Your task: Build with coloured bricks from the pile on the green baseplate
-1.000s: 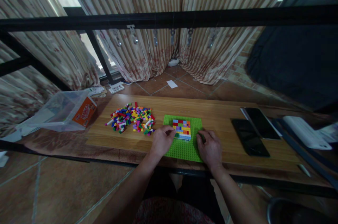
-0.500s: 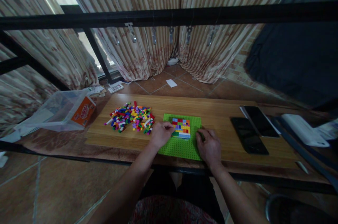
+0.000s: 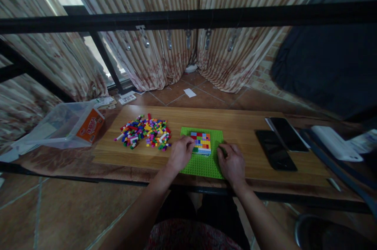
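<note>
A green baseplate (image 3: 203,163) lies on the wooden board near its front edge, with a small multicoloured block of bricks (image 3: 201,142) built on it. My left hand (image 3: 180,152) rests at the plate's left edge, fingers curled and pinched against the lower left corner of the built block. My right hand (image 3: 232,163) lies on the plate's right edge, fingers curled and pressing on it. A heap of loose coloured bricks (image 3: 144,131) is spread on the board to the left of the plate.
Two dark phones (image 3: 275,144) lie on the board to the right. A clear plastic bin with an orange box (image 3: 90,124) sits at far left. A black metal bar (image 3: 188,18) crosses overhead; curtains hang behind. A white object (image 3: 335,143) lies far right.
The view has drifted slightly. My left hand stays pinched at the block's left side; my right hand stays on the plate's right edge.
</note>
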### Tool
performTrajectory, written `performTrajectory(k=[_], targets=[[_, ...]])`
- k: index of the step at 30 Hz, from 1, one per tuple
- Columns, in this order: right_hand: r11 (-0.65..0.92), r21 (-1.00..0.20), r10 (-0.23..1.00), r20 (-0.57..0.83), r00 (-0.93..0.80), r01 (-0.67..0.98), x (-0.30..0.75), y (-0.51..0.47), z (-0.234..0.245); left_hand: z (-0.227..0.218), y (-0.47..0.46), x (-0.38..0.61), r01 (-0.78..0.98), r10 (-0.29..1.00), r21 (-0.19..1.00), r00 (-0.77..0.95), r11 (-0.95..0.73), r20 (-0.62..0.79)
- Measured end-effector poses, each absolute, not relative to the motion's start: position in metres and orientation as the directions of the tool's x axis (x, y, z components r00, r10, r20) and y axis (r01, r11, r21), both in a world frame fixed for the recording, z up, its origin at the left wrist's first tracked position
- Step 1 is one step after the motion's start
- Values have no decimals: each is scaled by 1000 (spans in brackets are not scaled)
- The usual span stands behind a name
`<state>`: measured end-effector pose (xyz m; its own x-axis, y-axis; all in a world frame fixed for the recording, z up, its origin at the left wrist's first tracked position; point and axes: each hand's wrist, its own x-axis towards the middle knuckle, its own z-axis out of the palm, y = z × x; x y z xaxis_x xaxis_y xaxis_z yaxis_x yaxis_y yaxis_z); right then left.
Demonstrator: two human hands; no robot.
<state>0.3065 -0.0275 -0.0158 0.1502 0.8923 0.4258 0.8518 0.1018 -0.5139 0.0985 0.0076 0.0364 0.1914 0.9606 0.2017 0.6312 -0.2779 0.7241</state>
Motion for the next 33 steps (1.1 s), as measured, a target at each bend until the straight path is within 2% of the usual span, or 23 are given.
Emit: performTrajectory(k=[12, 19, 25, 30, 33], targets=[[108, -507, 887, 438, 147, 855, 307, -28, -16, 27, 5, 95, 571, 916, 717, 266, -401, 301], [112, -508, 883, 444, 148, 854, 306, -28, -16, 31, 5, 91, 533, 912, 743, 297, -405, 284], [90, -507, 891, 426, 159, 857, 305, -29, -13, 28, 4, 89, 443, 947, 841, 215, -311, 238], [87, -507, 894, 420, 157, 858, 304, -29, -11, 17, 9, 89, 264, 989, 953, 30, -150, 147], [91, -511, 894, 421, 157, 855, 305, -28, -12, 13, 11, 90, 236, 995, 969, -49, -74, 88]])
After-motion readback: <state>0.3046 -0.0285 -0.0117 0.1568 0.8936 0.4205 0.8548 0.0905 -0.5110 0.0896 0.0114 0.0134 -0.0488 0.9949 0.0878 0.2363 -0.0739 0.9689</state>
